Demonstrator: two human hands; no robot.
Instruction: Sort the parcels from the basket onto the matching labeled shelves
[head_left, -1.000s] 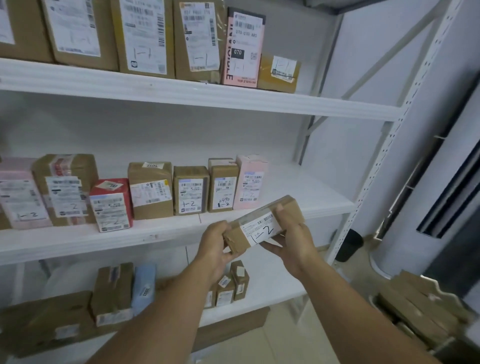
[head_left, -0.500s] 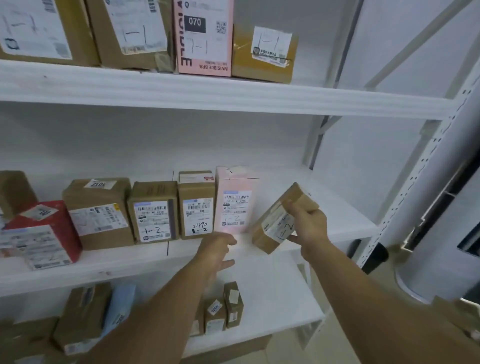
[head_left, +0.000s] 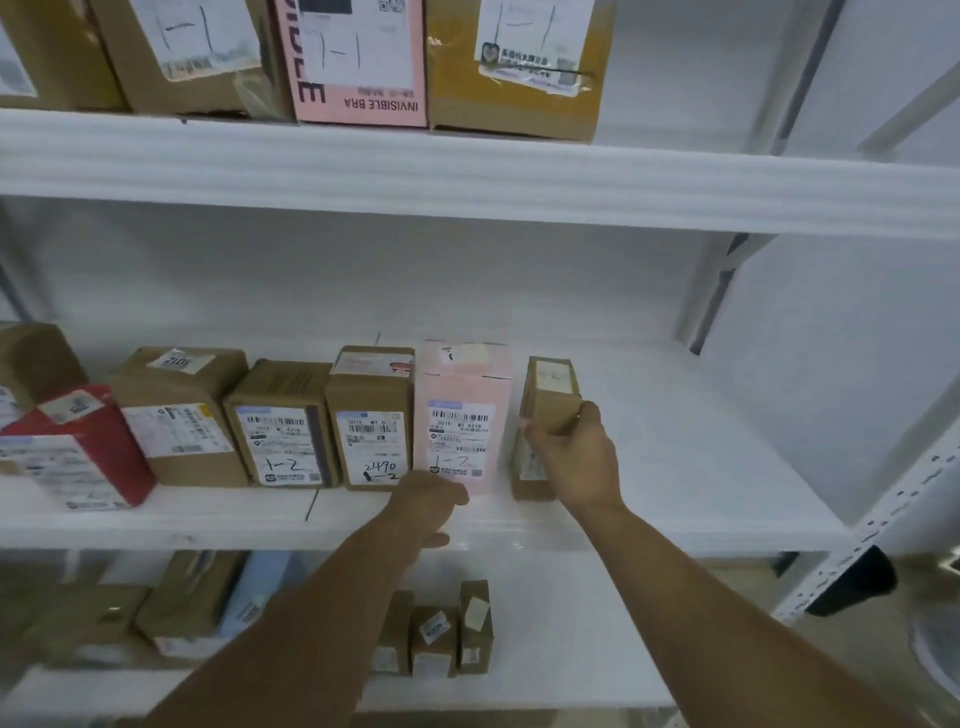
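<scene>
A small brown cardboard parcel (head_left: 549, 395) stands upright on the middle shelf (head_left: 675, 467), at the right end of a row of parcels marked 1-2. My right hand (head_left: 576, 457) is closed around its front and right side. Just left of it stands a pink parcel (head_left: 462, 410) marked 1-2. My left hand (head_left: 428, 506) rests at the shelf's front edge below the pink parcel, fingers curled, holding nothing. The basket is out of view.
The row runs left with brown parcels (head_left: 371, 415) and a red one (head_left: 78, 447). Parcels marked 1-1 line the top shelf (head_left: 467, 176). Small boxes (head_left: 434, 639) sit on the lower shelf. A white upright (head_left: 893, 499) stands at right.
My right hand carried the brown parcel from mid-air onto the middle shelf and stood it upright beside the pink parcel. My left hand let go of it and dropped to the shelf edge.
</scene>
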